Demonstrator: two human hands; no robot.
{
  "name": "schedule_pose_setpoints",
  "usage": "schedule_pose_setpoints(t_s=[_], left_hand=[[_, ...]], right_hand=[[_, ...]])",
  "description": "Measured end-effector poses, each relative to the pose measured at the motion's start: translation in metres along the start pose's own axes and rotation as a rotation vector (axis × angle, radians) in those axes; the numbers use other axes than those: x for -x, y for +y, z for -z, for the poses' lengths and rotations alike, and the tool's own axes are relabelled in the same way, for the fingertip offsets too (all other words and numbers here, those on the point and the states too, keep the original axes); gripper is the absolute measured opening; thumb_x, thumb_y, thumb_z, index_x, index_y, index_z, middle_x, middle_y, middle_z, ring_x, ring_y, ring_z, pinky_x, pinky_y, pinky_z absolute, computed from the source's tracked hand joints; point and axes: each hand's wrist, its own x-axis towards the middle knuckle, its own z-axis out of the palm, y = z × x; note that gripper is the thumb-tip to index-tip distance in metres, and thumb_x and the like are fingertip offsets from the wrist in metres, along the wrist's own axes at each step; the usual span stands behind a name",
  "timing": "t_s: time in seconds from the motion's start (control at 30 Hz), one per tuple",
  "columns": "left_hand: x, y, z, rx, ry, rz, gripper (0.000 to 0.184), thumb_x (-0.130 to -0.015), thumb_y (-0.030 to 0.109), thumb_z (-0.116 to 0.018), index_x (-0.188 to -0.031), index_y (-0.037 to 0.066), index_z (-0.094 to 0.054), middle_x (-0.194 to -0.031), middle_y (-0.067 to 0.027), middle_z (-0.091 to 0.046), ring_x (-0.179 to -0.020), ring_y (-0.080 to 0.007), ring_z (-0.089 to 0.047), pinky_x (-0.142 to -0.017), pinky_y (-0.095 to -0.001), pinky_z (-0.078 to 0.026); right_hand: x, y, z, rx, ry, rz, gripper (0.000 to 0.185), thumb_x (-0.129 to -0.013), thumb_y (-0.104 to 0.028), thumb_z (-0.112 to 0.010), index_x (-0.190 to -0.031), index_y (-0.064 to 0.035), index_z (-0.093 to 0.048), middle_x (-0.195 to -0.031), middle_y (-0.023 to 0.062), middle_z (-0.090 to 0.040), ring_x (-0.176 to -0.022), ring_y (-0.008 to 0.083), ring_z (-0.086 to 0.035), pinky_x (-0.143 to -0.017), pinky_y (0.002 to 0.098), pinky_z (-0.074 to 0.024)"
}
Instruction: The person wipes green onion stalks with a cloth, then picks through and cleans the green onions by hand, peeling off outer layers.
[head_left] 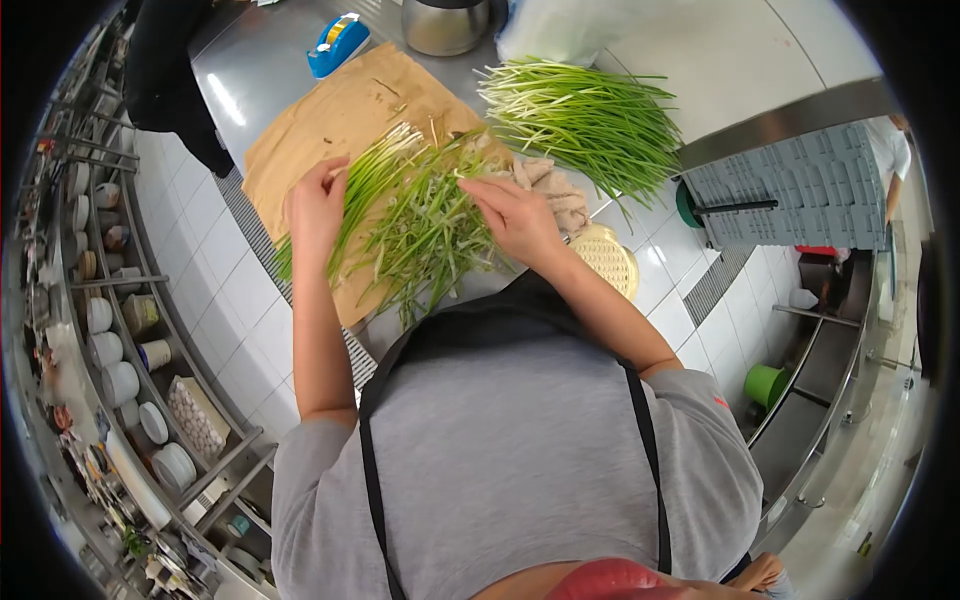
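Observation:
My left hand (318,203) is closed, thumb against curled fingers, above the left edge of a bunch of green chives (366,185). Anything in that pinch is too small to make out. My right hand (517,217) is also closed, its fingertips pinched together over a loose, tangled heap of green trimmings (420,228). A tiny pale bit shows at those fingertips, too small to name. Bunch and heap lie side by side on a sheet of brown paper (290,140). Farther right lies a larger pile of chives (585,125), white ends to the left.
A blue tape dispenser (338,46) and a metal pot (445,25) stand at the back of the steel table (235,70). Near my right wrist are a crumpled cloth (556,192) and a cream woven basket (606,260). A dark-clothed person (165,75) stands at the far left.

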Motion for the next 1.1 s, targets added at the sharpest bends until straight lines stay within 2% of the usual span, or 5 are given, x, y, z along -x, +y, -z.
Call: schedule_pose_setpoints(t_s=[0.1,0.23,0.43,0.83,1.1], left_hand=[[-0.019,-0.022,-0.022,-0.142,0.116,-0.336,0.024,-0.073,0.017,-0.06,-0.093,0.004,-0.061,-0.067,-0.0095,-0.06,-0.062,-0.0234,-0.058,-0.063,-0.0312,-0.046],[-0.023,-0.028,-0.033,-0.164,-0.102,-0.137,0.023,-0.071,0.016,-0.061,-0.089,0.003,-0.062,-0.071,-0.011,-0.062,-0.066,-0.0253,-0.06,-0.064,-0.0332,-0.047],[-0.007,-0.008,-0.014,0.079,-0.179,-0.036,0.02,-0.07,0.014,-0.063,-0.084,0.001,-0.063,-0.071,-0.0096,-0.061,-0.062,-0.0174,-0.058,-0.06,-0.0273,-0.045],[0.021,0.028,-0.016,0.576,-0.374,-0.002,0.015,-0.069,0.009,-0.067,-0.079,0.0,-0.062,-0.066,0.0,-0.058,-0.056,-0.0051,-0.048,-0.051,-0.0192,-0.039],[0.04,0.066,-0.01,0.253,-0.235,-0.193,0.013,-0.067,0.008,-0.066,-0.076,0.0,-0.062,-0.063,-0.0041,-0.059,-0.053,-0.0074,-0.049,-0.051,-0.0218,-0.041]], right_hand=[[0.002,0.005,0.001,-0.018,-0.067,0.065,0.02,-0.073,-0.007,-0.056,-0.092,-0.0104,-0.063,-0.086,0.0073,-0.062,-0.075,0.0247,-0.06,-0.062,0.0317,-0.0486],[0.005,0.0,0.012,-0.017,-0.307,-0.334,0.019,-0.076,-0.008,-0.056,-0.093,-0.0104,-0.062,-0.079,0.008,-0.062,-0.069,0.0219,-0.06,-0.058,0.03,-0.0482],[0.004,0.003,0.004,-0.126,0.104,-0.098,0.016,-0.075,-0.011,-0.06,-0.091,-0.007,-0.062,-0.064,0.0091,-0.058,-0.052,0.0206,-0.054,-0.05,0.0276,-0.0443],[-0.016,-0.003,0.004,-0.366,0.007,-0.401,0.012,-0.073,-0.009,-0.063,-0.085,-0.0064,-0.064,-0.076,0.0053,-0.058,-0.056,0.0097,-0.049,-0.048,0.0219,-0.0384],[-0.039,-0.02,0.027,0.229,0.005,0.316,0.015,-0.068,-0.012,-0.066,-0.084,-0.0118,-0.065,-0.103,0.004,-0.054,-0.101,0.0247,-0.047,-0.087,0.034,-0.0352]])
